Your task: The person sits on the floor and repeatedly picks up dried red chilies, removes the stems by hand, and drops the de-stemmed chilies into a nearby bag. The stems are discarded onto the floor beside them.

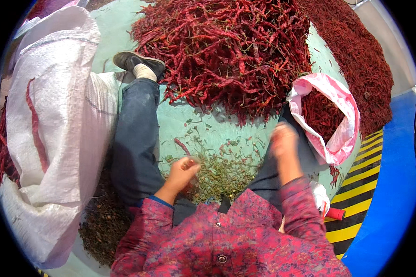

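A: So where are the red chillies (222, 46), and how do they handle?

B: Big heap toward the far edge of the green floor (172, 127), plus a loose chilli (182, 146) just past the left hand (182, 171). They look thin, wrinkly and dried, so I'd guess super light, kinda brittle, not very slippery. I'd pinch one mid-body or up by the stem; squeeze hard and it'll probably crack.

A: And the hands?

B: Left one's got its fingers curled in, but can't tell if there's anything in there. Right hand (285, 141) is a blur over the right leg (309, 154), so no clue if it's wide or narrow.

A: Anything in the way?

B: Right leg and left leg (136, 120) hem in the stem litter (224, 173). Pink-and-white sack (350, 124) with chillies inside sits by the right leg, near the striped right edge (356, 182). Tall white sack (55, 92) crowds the left leg, and a shoe (129, 60) sits beside the heap.
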### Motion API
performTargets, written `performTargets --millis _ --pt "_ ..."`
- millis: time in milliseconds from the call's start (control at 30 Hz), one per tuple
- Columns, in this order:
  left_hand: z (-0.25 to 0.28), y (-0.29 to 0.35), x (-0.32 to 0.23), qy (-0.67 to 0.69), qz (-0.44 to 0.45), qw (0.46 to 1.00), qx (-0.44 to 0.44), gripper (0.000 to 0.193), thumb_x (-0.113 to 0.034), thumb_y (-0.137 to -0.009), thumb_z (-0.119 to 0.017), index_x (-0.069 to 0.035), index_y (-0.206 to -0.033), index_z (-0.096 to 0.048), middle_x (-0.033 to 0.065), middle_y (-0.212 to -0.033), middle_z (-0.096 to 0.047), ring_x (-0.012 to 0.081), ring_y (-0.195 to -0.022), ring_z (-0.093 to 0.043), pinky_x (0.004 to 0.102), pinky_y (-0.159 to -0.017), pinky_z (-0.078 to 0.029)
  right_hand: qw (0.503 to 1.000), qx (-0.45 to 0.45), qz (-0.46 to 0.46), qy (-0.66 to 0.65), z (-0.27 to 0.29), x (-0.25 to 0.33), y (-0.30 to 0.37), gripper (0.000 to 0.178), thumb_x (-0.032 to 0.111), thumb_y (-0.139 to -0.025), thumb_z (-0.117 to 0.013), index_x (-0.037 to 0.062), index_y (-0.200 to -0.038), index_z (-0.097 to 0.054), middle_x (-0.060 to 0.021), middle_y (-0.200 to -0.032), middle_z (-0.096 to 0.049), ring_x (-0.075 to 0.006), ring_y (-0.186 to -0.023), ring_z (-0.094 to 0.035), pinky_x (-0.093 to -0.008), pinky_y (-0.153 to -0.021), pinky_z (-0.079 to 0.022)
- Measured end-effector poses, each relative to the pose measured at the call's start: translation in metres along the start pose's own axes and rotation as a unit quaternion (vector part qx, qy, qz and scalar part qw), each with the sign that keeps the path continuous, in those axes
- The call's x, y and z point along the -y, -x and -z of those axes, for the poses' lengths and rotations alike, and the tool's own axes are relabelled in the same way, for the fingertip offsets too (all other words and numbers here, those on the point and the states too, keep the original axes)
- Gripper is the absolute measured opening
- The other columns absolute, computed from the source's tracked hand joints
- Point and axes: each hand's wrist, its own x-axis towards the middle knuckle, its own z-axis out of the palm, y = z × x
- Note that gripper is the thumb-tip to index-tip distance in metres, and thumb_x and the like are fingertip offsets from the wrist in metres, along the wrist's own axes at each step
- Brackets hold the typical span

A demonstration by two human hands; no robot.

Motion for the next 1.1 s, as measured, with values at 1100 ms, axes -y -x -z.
performTargets --millis 1100 --pt "0.016 -0.002 -0.004 0.207 -0.146 0.913 -0.320 0.002 -0.007 -0.078 -0.050 -0.005 -0.080 -0.050 -0.0033 -0.067 -0.046 0.0050 -0.059 -0.041 0.0187 -0.054 -0.034 0.986 0.071 -0.135 0.065 0.044 0.065 -0.003 0.022 0.020 -0.079 -0.046 0.0041 -0.094 -0.047 -0.0071 -0.072 -0.054 -0.0148 -0.056 -0.054 -0.0248 -0.045 -0.046"
